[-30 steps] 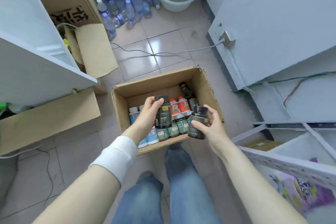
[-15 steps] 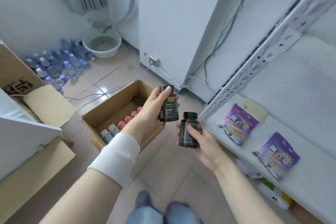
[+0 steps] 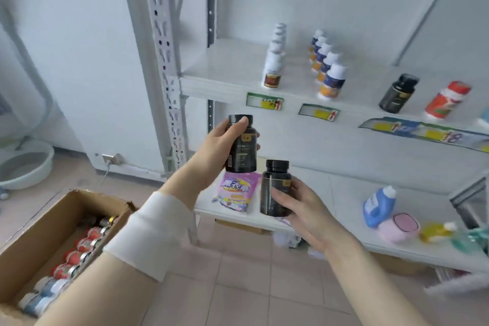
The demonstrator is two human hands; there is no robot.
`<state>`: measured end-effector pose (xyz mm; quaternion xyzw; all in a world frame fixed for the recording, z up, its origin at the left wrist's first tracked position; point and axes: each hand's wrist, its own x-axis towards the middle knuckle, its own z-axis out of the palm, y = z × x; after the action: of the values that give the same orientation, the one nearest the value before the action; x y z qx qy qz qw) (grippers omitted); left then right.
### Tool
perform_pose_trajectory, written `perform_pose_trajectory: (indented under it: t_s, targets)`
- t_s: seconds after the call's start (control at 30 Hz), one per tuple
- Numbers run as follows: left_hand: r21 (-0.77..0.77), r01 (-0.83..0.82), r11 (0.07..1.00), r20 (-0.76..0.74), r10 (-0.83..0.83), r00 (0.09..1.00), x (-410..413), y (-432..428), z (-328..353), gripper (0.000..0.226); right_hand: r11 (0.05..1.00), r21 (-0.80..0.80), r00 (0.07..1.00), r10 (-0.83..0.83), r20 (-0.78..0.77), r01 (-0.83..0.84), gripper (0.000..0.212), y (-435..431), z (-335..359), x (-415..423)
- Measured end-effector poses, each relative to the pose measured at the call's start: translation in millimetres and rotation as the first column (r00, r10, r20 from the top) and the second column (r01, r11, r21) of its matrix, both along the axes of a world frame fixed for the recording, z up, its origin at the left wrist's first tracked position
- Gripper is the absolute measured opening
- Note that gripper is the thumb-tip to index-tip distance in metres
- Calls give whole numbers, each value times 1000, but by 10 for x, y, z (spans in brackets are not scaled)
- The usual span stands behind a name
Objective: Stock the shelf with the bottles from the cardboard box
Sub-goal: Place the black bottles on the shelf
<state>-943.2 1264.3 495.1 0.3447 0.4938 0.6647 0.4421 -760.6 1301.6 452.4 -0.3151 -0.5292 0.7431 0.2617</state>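
My left hand (image 3: 215, 144) grips a black bottle (image 3: 243, 149) upright in front of the white shelf (image 3: 225, 82). A second black bottle (image 3: 275, 188) sits lower and to the right, held by my right hand (image 3: 299, 204). On the upper shelf stand a row of white bottles (image 3: 274, 61), a row of blue-labelled bottles (image 3: 329, 73), one black bottle (image 3: 397, 92) and a red bottle (image 3: 447, 100). The cardboard box (image 3: 39, 235) lies at bottom left on the floor, with several red-capped and blue bottles inside.
The lower shelf (image 3: 344, 193) carries a purple packet (image 3: 235, 190), a blue detergent bottle (image 3: 378, 204), a pink tub (image 3: 399, 227) and a yellow item. A perforated upright post (image 3: 164, 61) stands left of the shelves. A basin (image 3: 23, 167) sits on the tiled floor at left.
My view has swung up and right from the box to the shelves. Both hands have carried the two black bottles out of the box and up toward the shelf.
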Motion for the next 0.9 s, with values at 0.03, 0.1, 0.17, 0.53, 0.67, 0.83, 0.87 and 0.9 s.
perform_pose_trajectory:
  t_s: [0.03, 0.1, 0.17, 0.53, 0.67, 0.83, 0.87, 0.9]
  targets:
    - [16, 30, 999, -13, -29, 999, 231, 123, 81, 17, 999, 11, 999, -39, -7, 39, 36, 74, 58, 224]
    - [45, 86, 995, -34, -85, 996, 649, 369, 233, 18, 994, 35, 994, -107, -24, 108, 42, 227, 185, 646]
    - [63, 139, 988, -65, -135, 989, 1009, 595, 381, 16, 987, 49, 987, -150, -53, 153, 43, 367, 324, 1031]
    - [78, 330, 941, -234, -304, 923, 2021, 1905, 991, 17, 936, 176, 941, -270, -203, 306, 35, 1499, 1053, 2010]
    - [110, 363, 925, -221, -334, 916, 2025, 2535, 1167, 25, 927, 215, 939, -259, -225, 307, 36, 2035, 1213, 2094]
    - [136, 421, 897, -338, -357, 871, 1855, 3430, 1434, 26, 889, 333, 949, -299, -96, 314, 53, 2834, 1505, 1946]
    - [128, 426, 896, -363, -357, 861, 1798, 3614, 1493, 25, 880, 359, 949, -308, -66, 310, 53, 3000, 1580, 1878]
    - [114, 423, 899, -389, -351, 852, 1733, 3800, 1546, 26, 873, 383, 950, -308, -41, 300, 53, 3165, 1656, 1800]
